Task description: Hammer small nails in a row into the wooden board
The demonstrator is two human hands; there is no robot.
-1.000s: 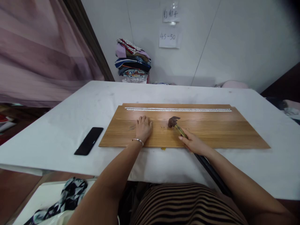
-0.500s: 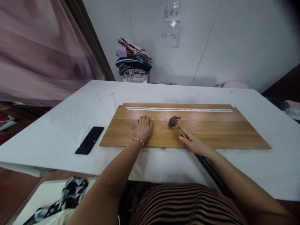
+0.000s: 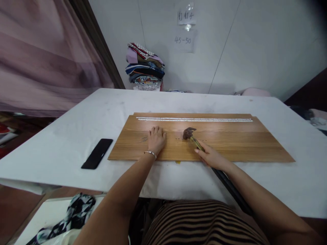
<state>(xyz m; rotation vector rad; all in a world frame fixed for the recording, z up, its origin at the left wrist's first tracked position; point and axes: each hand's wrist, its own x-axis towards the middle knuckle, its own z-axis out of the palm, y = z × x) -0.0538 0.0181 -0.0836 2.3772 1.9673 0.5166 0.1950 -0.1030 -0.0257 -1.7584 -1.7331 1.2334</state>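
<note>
My left hand lies flat on the wooden board, fingers stretched forward. Just left of it is a small group of loose nails. My right hand is wrapped round the handle of a claw hammer, whose rusty brown head is over the middle of the board. A long black grip runs back under my right forearm. Small dark marks or nail heads dot the board on both sides of the hammer head. Two white measuring strips run along the board's far side.
A black phone lies on the white table, left of the board. Folded clothes are stacked behind the table against the wall, where paper signs hang. Below left, a patterned cloth lies on a pale seat.
Both hands and the hammer keep their places on the board. Only the camera's view has shifted very slightly.
</note>
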